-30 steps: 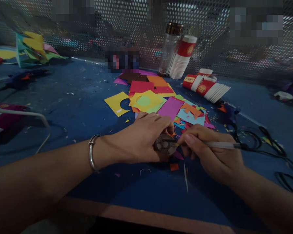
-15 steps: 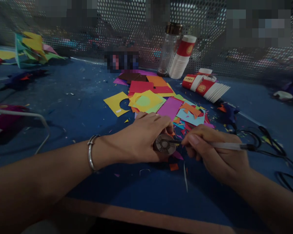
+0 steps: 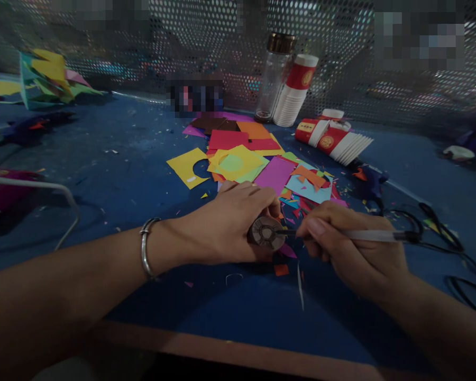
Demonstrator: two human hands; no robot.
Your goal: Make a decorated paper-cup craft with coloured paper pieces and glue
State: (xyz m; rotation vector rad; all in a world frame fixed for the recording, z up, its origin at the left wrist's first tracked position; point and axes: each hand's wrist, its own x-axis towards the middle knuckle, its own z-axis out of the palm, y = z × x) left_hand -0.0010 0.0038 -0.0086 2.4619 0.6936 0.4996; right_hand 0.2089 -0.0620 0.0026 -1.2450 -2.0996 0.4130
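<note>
My left hand (image 3: 234, 222), with a silver bracelet at its wrist, is wrapped round a round grey-brown disc-like object (image 3: 267, 233). Dark lines and a ring mark the top of this object. My right hand (image 3: 341, 243) pinches a pen (image 3: 368, 235) with a pale barrel and a dark end. Its dark tip reaches the right part of the marked face. Just beyond both hands lie coloured sheets, among them a purple one (image 3: 275, 174) and a light blue one (image 3: 311, 189), with small paper scraps around them.
A clear bottle (image 3: 272, 79) and stacked paper cups (image 3: 293, 95) stand at the back, with more cups (image 3: 331, 138) lying to their right. Glue guns (image 3: 35, 127) (image 3: 371, 185) rest on both sides. Black cable (image 3: 440, 233) curls at the right. A folded paper shape (image 3: 49, 79) sits far left.
The whole view has shifted very slightly. Both hands keep their hold, and the pen tip stays at the right part of the round object's face.
</note>
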